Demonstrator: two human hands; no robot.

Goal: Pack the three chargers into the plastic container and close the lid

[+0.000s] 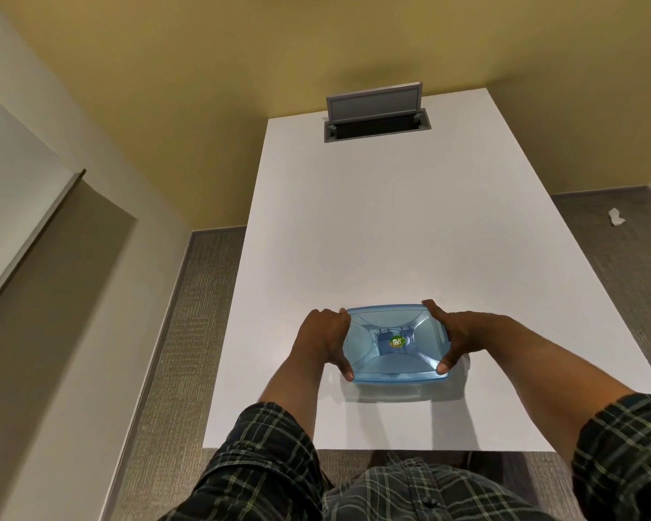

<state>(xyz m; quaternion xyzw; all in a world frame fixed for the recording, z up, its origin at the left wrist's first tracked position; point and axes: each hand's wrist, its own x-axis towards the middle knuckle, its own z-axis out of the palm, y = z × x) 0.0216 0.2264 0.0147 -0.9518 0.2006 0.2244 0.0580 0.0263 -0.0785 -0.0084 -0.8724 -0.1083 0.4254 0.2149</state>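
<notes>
Lid (393, 342), blue and translucent, sits on the plastic container (399, 378) near the white table's (391, 227) front edge, long axis running left to right. Left hand (322, 340) and right hand (457, 334) clasp its short ends, thumbs on the near corners, equally close, seemingly pressing it shut.

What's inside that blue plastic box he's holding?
Through the translucent blue lid only vague dark and pale shapes show near the middle, partly hidden by a round green sticker. What and how many they are cannot be told. Both hands grip the container's sides.

chargers (389, 342) blurred under lid (361, 338), count perhaps unclear
</notes>
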